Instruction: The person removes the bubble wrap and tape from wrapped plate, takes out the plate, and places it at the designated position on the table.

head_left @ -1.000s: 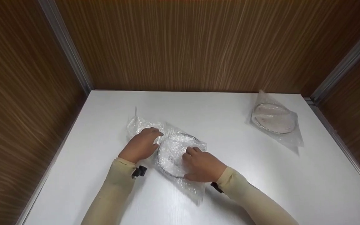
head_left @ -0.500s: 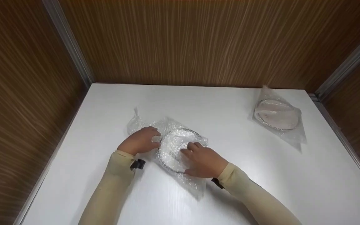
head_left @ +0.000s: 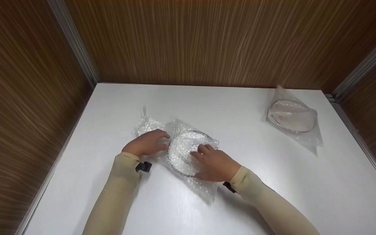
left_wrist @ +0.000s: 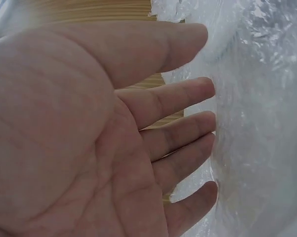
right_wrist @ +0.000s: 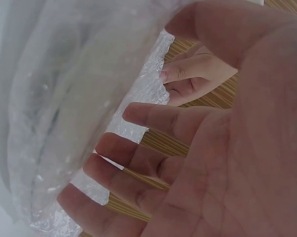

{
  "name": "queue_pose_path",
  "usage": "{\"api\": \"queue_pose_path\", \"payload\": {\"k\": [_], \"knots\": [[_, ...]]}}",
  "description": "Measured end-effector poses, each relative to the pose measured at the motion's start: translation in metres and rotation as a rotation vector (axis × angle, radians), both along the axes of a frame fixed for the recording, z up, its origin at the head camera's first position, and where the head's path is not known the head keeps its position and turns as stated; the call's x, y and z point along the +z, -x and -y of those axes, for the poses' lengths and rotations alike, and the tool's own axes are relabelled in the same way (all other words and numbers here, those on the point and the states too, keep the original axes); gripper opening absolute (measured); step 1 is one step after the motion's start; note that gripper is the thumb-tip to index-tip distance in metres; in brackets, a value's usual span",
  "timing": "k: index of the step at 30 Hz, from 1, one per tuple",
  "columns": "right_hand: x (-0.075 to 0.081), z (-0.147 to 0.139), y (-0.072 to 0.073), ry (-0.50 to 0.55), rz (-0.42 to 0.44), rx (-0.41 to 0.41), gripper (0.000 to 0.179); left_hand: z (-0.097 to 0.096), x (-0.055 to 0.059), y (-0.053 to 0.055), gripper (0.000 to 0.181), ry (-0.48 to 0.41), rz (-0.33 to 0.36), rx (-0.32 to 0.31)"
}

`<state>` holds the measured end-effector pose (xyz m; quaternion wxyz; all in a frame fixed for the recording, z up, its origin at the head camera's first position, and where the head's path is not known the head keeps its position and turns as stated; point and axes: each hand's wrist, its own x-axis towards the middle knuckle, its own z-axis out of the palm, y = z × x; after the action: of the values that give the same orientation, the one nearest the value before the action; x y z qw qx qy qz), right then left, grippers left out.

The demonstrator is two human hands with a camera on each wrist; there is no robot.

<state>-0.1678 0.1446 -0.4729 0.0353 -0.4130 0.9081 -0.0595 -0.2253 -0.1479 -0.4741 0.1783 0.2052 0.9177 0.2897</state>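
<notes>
A round plate-like thing [head_left: 180, 155] with a dark rim lies flat inside bubble wrap [head_left: 204, 192] on the white table. My left hand [head_left: 147, 142] is at its left edge, and in the left wrist view the fingers [left_wrist: 188, 94] are nearly straight, their tips against the wrap. From the right, my right hand [head_left: 219, 164] rests over the round thing. In the right wrist view its fingers [right_wrist: 153, 160] are spread and touch the wrap without gripping it. The clear layers and glare hide the surface of the wrapped thing.
A second round thing [head_left: 292, 120] in bubble wrap lies at the table's far right corner. Wood-grain panels [head_left: 188, 42] stand behind and at both sides of the white table [head_left: 86, 182]. Loose bubble wrap [head_left: 150, 124] spreads beyond my left hand.
The whole scene has shifted slightly up in the head view. My left hand has turned a little, and my right index finger has straightened somewhat. The wrapped thing stays in place.
</notes>
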Motion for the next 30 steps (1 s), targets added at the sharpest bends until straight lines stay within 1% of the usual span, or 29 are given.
{"api": "queue_pose_path", "payload": {"k": [5, 8, 11, 12, 17, 20, 25, 30], "knots": [[-0.002, -0.001, 0.001, 0.003, 0.015, -0.006, 0.068, -0.004, 0.008, -0.004, 0.040, 0.036, -0.087, 0.018], [-0.002, -0.001, 0.001, 0.013, 0.011, -0.009, 0.063, -0.004, 0.013, -0.005, 0.037, 0.069, -0.163, 0.039], [-0.001, 0.000, 0.001, -0.001, -0.002, -0.013, 0.057, -0.003, 0.016, -0.006, 0.037, 0.114, -0.203, 0.066], [-0.001, 0.000, 0.001, -0.009, -0.009, -0.012, 0.055, -0.003, 0.016, -0.006, 0.038, 0.134, -0.205, 0.078], [0.000, 0.002, 0.001, -0.045, -0.032, -0.014, 0.050, -0.003, 0.012, -0.006, 0.052, 0.211, -0.140, 0.151], [-0.001, 0.002, 0.002, -0.046, -0.034, -0.012, 0.049, -0.003, 0.009, -0.005, 0.059, 0.233, -0.096, 0.174], [-0.001, 0.002, 0.002, -0.028, -0.049, 0.001, 0.049, -0.003, 0.007, -0.006, 0.059, 0.239, -0.049, 0.176], [-0.001, 0.000, 0.001, -0.017, -0.059, 0.002, 0.049, -0.005, 0.008, -0.006, 0.059, 0.244, -0.041, 0.162]]}}
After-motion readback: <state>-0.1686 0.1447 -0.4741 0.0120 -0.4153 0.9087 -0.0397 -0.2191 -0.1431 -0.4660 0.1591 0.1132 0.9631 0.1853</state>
